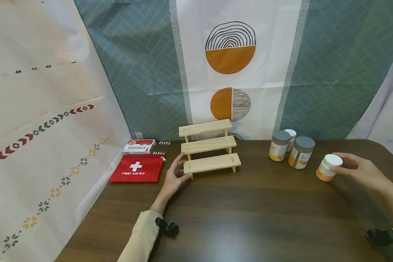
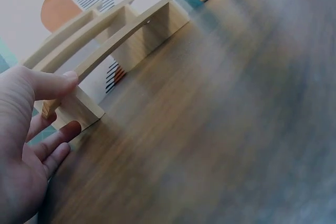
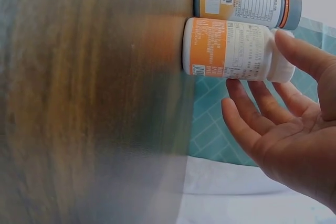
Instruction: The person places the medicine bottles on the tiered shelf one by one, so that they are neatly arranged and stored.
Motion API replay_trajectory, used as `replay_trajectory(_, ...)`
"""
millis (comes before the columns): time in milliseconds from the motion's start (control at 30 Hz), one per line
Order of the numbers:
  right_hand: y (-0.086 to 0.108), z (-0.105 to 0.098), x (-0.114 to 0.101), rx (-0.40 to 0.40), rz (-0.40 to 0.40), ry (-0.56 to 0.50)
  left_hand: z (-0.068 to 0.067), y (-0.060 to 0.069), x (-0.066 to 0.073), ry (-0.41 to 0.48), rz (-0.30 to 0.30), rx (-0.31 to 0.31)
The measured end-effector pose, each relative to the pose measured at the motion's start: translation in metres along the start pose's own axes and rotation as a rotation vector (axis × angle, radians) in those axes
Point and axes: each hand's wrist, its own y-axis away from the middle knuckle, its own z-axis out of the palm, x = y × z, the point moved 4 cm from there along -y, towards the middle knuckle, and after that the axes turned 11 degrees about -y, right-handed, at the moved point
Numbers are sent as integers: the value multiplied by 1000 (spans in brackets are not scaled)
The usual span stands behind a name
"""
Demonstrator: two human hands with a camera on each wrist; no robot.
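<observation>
A three-tier light wooden rack (image 1: 211, 163) stands on the dark table. The left hand (image 1: 173, 178) is at its left end; in the left wrist view the thumb of that hand (image 2: 26, 129) lies on the lowest board (image 2: 118, 40), with the fingers under and beside its end. At the right, the right hand (image 1: 363, 171) holds a white-capped bottle (image 1: 325, 168) with an orange and white label. The right wrist view shows this bottle (image 3: 228, 50) with thumb and fingertips of the right hand (image 3: 294, 108) around its cap end.
Two grey-capped bottles (image 1: 277, 150) (image 1: 301, 154) and another white-capped bottle (image 1: 291, 135) stand left of the right hand. A red first aid pouch (image 1: 135, 171), a small box (image 1: 139, 146) and cotton swabs (image 1: 161, 147) lie left of the rack. Curtains hang behind the table.
</observation>
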Motion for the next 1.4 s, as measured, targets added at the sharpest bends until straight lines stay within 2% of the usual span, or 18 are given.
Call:
replay_trajectory(267,1,-3,7,3,46,-6,3,0,2,39,-6,-22)
replay_trajectory(467,-2,-4,6,4,54,-4,2,1,2,32,-3,-24)
replay_trajectory(633,0,-6,4,27,33,-5,1,2,1,11,77,-9)
replay_trajectory(733,1,-6,2,32,32,4,0,2,0,3,105,-4)
replay_trajectory(1000,6,-10,-4,33,25,30,0,3,1,9,-9,-38)
replay_trajectory(1400,3,-16,-28,41,-34,16,-1,4,3,-9,0,-40)
